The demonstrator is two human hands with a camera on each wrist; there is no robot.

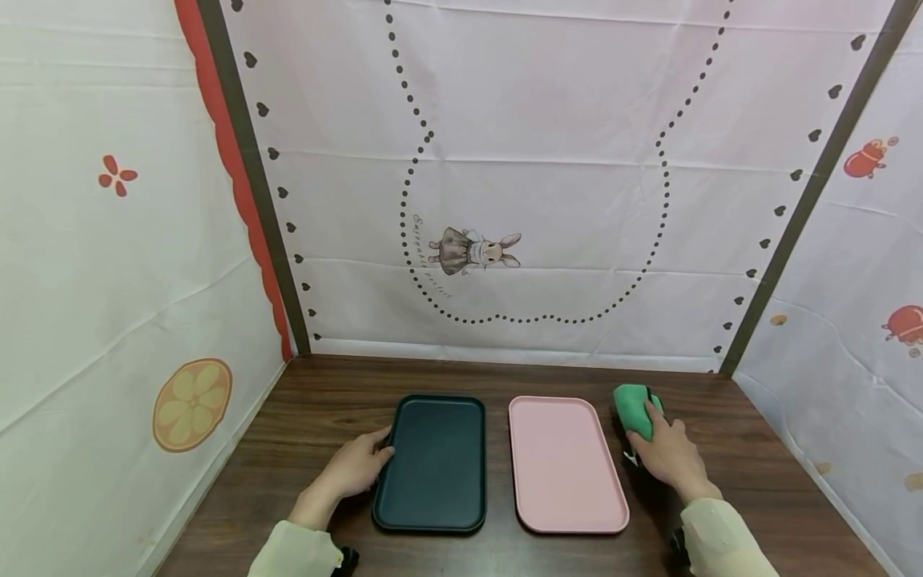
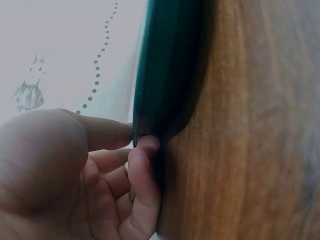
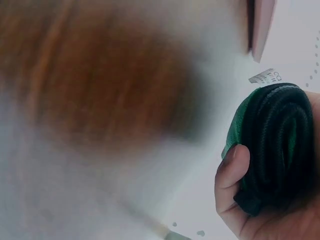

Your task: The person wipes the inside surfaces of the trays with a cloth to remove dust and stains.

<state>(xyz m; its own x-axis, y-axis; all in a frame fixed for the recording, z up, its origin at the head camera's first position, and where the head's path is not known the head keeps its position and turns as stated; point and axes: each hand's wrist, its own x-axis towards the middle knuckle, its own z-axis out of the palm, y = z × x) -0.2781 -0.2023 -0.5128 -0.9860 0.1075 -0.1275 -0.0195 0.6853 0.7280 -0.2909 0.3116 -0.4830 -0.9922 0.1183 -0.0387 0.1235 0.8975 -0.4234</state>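
My left hand [image 1: 353, 466] is at the left long side of a dark green rectangular tray [image 1: 433, 465]. In the left wrist view the thumb lies over the tray's rim [image 2: 141, 85] and curled fingers sit under it, pinching the edge. To the right of a pink tray [image 1: 566, 465], my right hand [image 1: 671, 455] grips a rolled green towel [image 1: 633, 409]. The right wrist view shows the towel's coiled end [image 3: 275, 145] with dark edging, fingers wrapped round it. A small white printed tag [image 3: 266, 76] sticks out from the roll.
Both trays lie side by side on a dark wooden table [image 1: 332, 385], with a narrow strip of wood between them. Behind stands a printed white cloth wall [image 1: 548, 208], and cloth walls also close off the left and right sides.
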